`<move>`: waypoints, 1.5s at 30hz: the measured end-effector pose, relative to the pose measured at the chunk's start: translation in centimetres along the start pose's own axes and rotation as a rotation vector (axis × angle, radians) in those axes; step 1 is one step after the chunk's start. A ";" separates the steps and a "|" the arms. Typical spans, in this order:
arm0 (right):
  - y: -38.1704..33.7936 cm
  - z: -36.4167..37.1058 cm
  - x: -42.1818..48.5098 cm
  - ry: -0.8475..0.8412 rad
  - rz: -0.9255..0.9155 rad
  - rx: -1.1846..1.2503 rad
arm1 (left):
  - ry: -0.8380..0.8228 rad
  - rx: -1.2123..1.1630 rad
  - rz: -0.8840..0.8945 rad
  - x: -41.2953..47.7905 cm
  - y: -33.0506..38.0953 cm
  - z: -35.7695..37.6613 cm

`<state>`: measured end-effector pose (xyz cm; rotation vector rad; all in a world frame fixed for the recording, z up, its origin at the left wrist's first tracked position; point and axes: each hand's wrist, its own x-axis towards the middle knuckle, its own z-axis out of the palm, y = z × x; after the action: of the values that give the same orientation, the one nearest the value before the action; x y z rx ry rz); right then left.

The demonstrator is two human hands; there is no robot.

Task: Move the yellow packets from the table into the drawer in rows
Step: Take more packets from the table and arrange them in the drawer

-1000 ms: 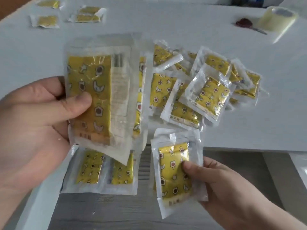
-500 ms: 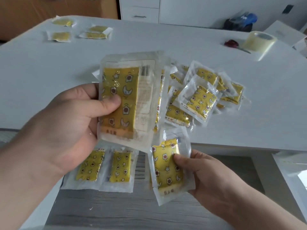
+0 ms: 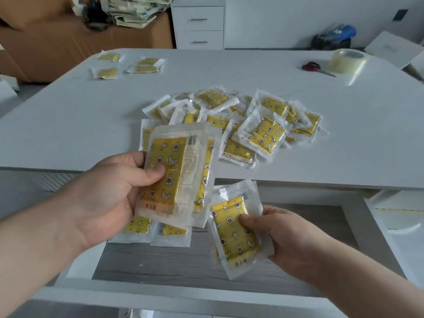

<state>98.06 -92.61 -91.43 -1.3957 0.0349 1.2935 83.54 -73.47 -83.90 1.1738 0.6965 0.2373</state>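
Observation:
My left hand (image 3: 107,193) grips a stack of yellow packets (image 3: 176,173) upright over the table's near edge. My right hand (image 3: 291,242) holds a single yellow packet (image 3: 234,230) above the open drawer (image 3: 183,267), which has a grey wood-grain floor. Two yellow packets (image 3: 156,230) lie side by side at the drawer's back left, partly hidden by the stack. A loose pile of yellow packets (image 3: 252,125) lies on the white table (image 3: 68,125) just beyond my hands.
Several stray packets (image 3: 128,66) lie at the table's far left. A roll of clear tape (image 3: 346,60) and red-handled scissors (image 3: 314,67) sit at the far right. A white drawer unit (image 3: 198,26) and cardboard boxes stand behind the table.
The view has tilted up and drawn back, showing more of the room and the drawer's front rim. Both hands keep their packets; the right-hand packet has tilted slightly over the drawer.

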 end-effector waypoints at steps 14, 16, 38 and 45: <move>0.2 -3.4 3.0 0.226 0.128 -0.257 | 0.021 0.222 -0.326 2.9 -5.3 -0.8; 0.5 -4.4 3.5 0.253 0.157 -0.234 | 0.061 0.285 -0.397 3.9 -7.1 -0.9; 2.6 -4.3 11.0 0.409 0.146 -0.464 | 0.334 0.740 -0.351 11.2 -14.4 1.0; 2.0 -3.4 9.8 0.471 0.022 -0.891 | 0.294 0.848 -0.257 10.8 -14.3 0.4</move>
<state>102.73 -89.49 -100.41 -2.4447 -0.2350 0.9897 89.55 -73.83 -100.81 1.8495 1.2634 -0.1299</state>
